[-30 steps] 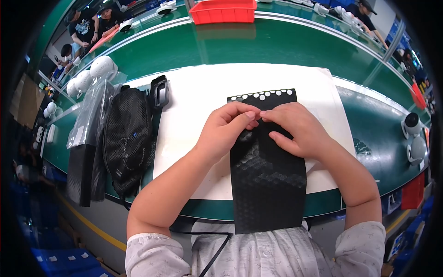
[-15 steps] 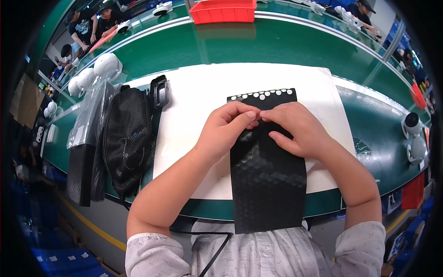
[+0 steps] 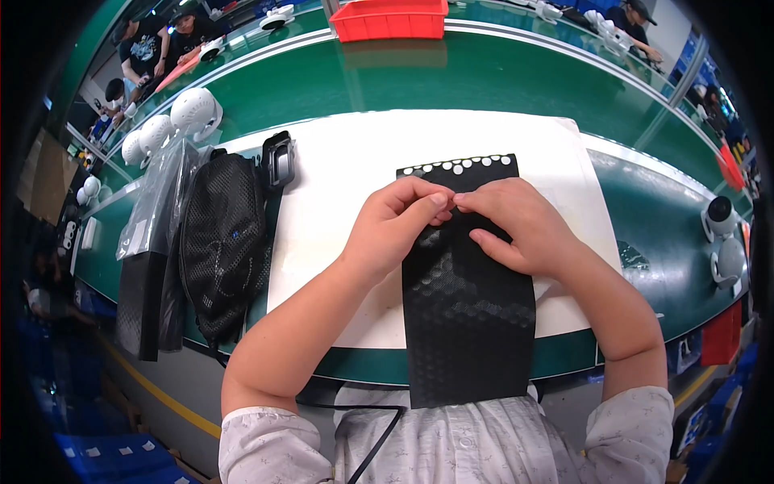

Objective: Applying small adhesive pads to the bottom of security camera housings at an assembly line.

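Note:
A long black sheet (image 3: pixel 472 323) with rows of round black dots lies on a white board and hangs over the bench's front edge toward me. Along its far edge runs a row of white round spots (image 3: pixel 458 169). My left hand (image 3: pixel 395 222) is above the sheet's left side, thumb and forefinger pinched together. From the right, my right hand (image 3: pixel 524 222) brings a fingertip against that pinch, its other fingers curled and its thumb lower, over the sheet. Whatever is between the fingertips is too small or hidden to make out.
A black mesh pouch (image 3: pixel 226 242), a clear plastic bag (image 3: pixel 153 206) and a black frame-shaped part (image 3: pixel 280 159) lie left on the white board (image 3: pixel 339 153) and bench. White round devices (image 3: pixel 193 111) stand behind. A red bin (image 3: pixel 391 20) sits across the green belt (image 3: pixel 387 85); people work beyond.
Both my hands and the black sheet hold still. The white devices at the left have shifted slightly right, while those on the far line have shifted left.

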Tool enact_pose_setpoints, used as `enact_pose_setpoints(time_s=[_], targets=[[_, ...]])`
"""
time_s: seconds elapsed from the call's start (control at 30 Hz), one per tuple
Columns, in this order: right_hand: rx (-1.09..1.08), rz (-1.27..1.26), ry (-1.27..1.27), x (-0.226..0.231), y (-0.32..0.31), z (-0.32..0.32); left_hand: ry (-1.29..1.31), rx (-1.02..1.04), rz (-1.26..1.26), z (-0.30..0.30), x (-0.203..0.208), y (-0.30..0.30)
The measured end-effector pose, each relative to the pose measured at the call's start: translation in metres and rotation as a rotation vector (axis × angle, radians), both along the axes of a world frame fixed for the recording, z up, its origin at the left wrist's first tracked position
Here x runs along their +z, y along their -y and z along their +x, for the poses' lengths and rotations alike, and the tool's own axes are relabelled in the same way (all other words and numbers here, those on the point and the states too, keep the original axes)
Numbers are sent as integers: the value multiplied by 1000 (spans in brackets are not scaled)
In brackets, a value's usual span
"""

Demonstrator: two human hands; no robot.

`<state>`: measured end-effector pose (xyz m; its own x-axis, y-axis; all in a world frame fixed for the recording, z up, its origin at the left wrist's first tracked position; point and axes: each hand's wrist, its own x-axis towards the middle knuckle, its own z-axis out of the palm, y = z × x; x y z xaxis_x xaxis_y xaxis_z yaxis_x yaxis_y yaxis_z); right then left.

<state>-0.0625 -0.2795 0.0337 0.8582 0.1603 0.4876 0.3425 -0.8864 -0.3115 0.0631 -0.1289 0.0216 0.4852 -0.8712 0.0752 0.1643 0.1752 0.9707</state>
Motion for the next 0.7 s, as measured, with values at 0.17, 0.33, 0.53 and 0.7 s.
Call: enact_pose_setpoints(time_s=[0.17, 0.33, 0.53, 0.7], targets=[[-2, -9, 6, 0, 1, 0, -23, 3, 5, -1, 2, 0], [-2, -12, 5, -1, 1, 0, 2, 5, 7, 0, 1, 0], [-3, -13, 5, -1, 1, 0, 7, 2, -2, 0, 1, -1], [0, -14, 6, -1, 1, 0, 10, -2, -8, 1, -1, -1]])
